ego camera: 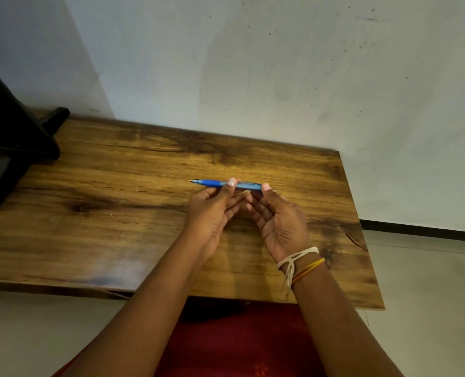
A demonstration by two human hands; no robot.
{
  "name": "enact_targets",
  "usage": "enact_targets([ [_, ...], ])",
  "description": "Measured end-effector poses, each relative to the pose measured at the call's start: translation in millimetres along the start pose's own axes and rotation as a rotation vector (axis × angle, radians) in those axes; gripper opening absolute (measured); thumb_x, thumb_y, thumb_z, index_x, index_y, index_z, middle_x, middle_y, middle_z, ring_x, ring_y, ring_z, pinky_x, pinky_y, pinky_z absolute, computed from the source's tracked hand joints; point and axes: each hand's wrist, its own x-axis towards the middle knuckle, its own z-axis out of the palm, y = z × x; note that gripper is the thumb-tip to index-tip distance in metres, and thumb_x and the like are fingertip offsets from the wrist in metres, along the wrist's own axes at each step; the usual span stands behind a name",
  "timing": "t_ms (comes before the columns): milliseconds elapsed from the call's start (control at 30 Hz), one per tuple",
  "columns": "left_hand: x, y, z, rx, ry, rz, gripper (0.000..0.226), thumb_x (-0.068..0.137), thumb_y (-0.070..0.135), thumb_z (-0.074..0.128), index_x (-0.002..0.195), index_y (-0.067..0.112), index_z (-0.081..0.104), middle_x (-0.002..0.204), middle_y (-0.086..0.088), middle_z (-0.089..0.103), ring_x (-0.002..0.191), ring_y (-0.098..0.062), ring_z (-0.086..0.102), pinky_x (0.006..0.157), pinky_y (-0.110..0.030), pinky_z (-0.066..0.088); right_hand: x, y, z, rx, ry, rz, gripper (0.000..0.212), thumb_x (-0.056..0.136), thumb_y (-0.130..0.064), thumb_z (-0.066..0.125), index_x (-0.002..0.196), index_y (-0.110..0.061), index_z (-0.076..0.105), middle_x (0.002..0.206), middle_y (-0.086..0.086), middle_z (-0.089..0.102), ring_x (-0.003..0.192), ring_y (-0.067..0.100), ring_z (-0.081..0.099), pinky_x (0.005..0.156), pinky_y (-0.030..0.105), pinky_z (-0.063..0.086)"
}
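A blue pen [246, 185] is held level above the wooden table [117, 213], its tip pointing left. My left hand [215, 213] pinches the pen near its grip between thumb and fingers. My right hand [278, 221] pinches the pen's rear end the same way, palm turned toward me. Thread bands circle my right wrist. Both hands hover over the middle of the table, close together.
A black stand [13, 137] occupies the table's far left corner. A pale wall rises right behind the table. The table's right edge [361, 227] drops to a light floor. Red cloth [239, 344] on my lap shows below the near edge.
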Motion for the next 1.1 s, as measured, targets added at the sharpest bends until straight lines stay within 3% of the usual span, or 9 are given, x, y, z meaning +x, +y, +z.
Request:
enact_targets([
  [67, 0.9, -0.3, 1.0, -0.002, 0.003, -0.007, 0.015, 0.093, 0.016, 0.055, 0.099, 0.006, 0.065, 0.096, -0.015, 0.072, 0.083, -0.019, 0.071, 0.080, -0.029, 0.058, -0.1, -3.3, -2.2, -0.007, 0.010, -0.009, 0.007, 0.089, -0.006, 0.062, 0.090, 0.000, 0.066, 0.083, 0.014, 0.069, 0.065, 0.016, 0.071, 0.061, 0.024, 0.059],
  [200, 0.3, -2.0, 3.5, -0.078, 0.032, -0.010, 0.013, 0.093, 0.015, 0.056, 0.098, 0.005, 0.063, 0.091, -0.014, 0.071, 0.075, -0.016, 0.072, 0.070, -0.025, 0.059, -0.1, -3.6, -3.2, -0.021, 0.023, 0.000, 0.005, 0.085, -0.001, 0.065, 0.090, 0.000, 0.066, 0.079, 0.013, 0.073, 0.065, 0.017, 0.072, 0.058, 0.023, 0.059],
  [500, 3.5, -8.3, 2.4, -0.027, 0.119, -0.006, 0.010, 0.090, 0.013, 0.060, 0.095, 0.005, 0.063, 0.091, -0.013, 0.071, 0.082, -0.017, 0.070, 0.071, -0.024, 0.059, 2.9, -3.1, -9.0, -0.081, -0.048, 0.050, 0.003, 0.088, -0.004, 0.062, 0.088, -0.002, 0.064, 0.082, 0.015, 0.074, 0.074, 0.020, 0.074, 0.062, 0.025, 0.060],
  [767, 9.7, -3.4, -6.6, -0.052, 0.082, -0.005, 0.007, 0.090, 0.013, 0.060, 0.092, 0.006, 0.062, 0.088, -0.012, 0.072, 0.076, -0.014, 0.073, 0.064, -0.023, 0.059, 7.0, -4.7, -8.6, -0.085, -0.097, 0.091, 0.020, 0.094, -0.013, 0.056, 0.105, 0.004, 0.060, 0.088, 0.018, 0.075, 0.079, 0.021, 0.075, 0.065, 0.026, 0.061],
  [933, 13.7, 1.4, -15.2, -0.046, 0.060, 0.017, 0.013, 0.090, 0.012, 0.060, 0.098, 0.002, 0.060, 0.095, -0.017, 0.072, 0.086, -0.021, 0.073, 0.073, -0.028, 0.060, 10.9, -9.9, -11.3, -0.194, 0.053, 0.019, 0.007, 0.092, -0.005, 0.059, 0.096, 0.000, 0.063, 0.080, 0.013, 0.070, 0.063, 0.017, 0.071, 0.058, 0.024, 0.059],
  [1100, 21.2, 14.3, -27.8, -0.080, 0.124, 0.018, 0.008, 0.089, 0.011, 0.061, 0.093, 0.004, 0.061, 0.094, -0.019, 0.071, 0.087, -0.024, 0.073, 0.074, -0.030, 0.060, 22.8, -19.0, -24.2, -0.436, 0.240, -0.071, 0.012, 0.091, -0.003, 0.061, 0.101, 0.002, 0.065, 0.077, 0.009, 0.063, 0.063, 0.015, 0.060, 0.056, 0.020, 0.057],
])
